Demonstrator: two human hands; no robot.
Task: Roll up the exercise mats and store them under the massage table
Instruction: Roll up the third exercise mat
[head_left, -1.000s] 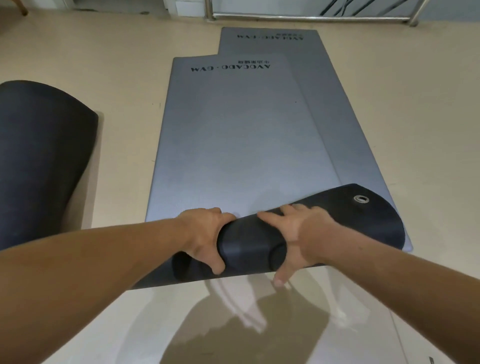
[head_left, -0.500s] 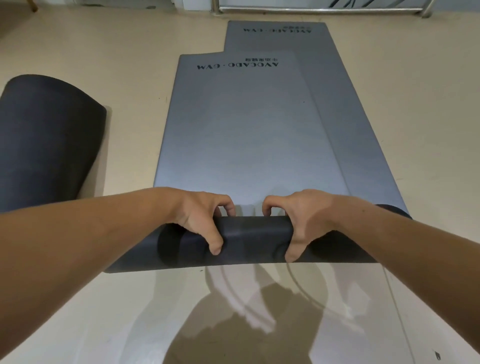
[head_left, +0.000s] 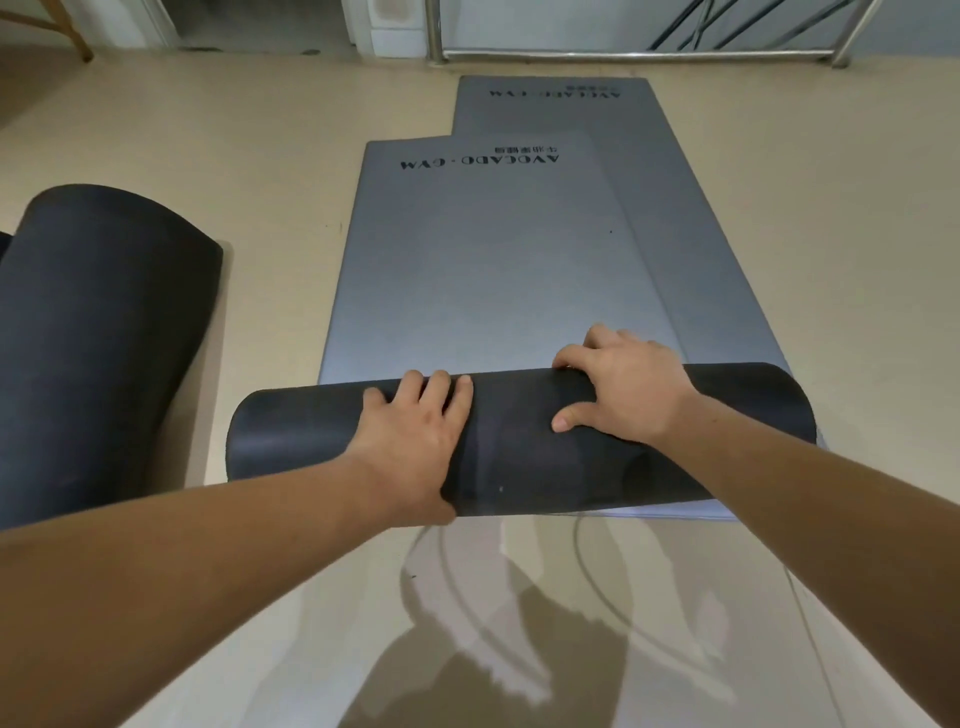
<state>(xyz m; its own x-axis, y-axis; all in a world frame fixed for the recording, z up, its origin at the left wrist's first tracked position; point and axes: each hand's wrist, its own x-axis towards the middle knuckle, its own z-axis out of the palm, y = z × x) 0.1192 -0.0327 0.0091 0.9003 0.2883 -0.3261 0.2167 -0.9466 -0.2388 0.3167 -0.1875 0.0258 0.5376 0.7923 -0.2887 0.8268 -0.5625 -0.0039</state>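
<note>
A grey exercise mat (head_left: 467, 270) printed AVOCADO GYM lies flat on the floor, its near end wound into a black roll (head_left: 301, 436). My left hand (head_left: 415, 436) presses flat on top of the roll, fingers straight. My right hand (head_left: 628, 389) rests on the roll further right, with its fingers draped over the far side onto the flat grey surface and its thumb spread. A second grey mat (head_left: 691, 218) lies under the first, offset to the right and further away.
A fully rolled dark mat (head_left: 98, 322) lies on the floor at my left. A metal rail (head_left: 623, 52) runs along the back, a white base (head_left: 395, 31) stands left of it, and a wooden leg (head_left: 70, 34) shows at top left. Glossy beige floor surrounds the mats.
The roll has grown thicker and moved away from me along the mat. Both hands went from gripping the curled edge to lying on top of the roll.
</note>
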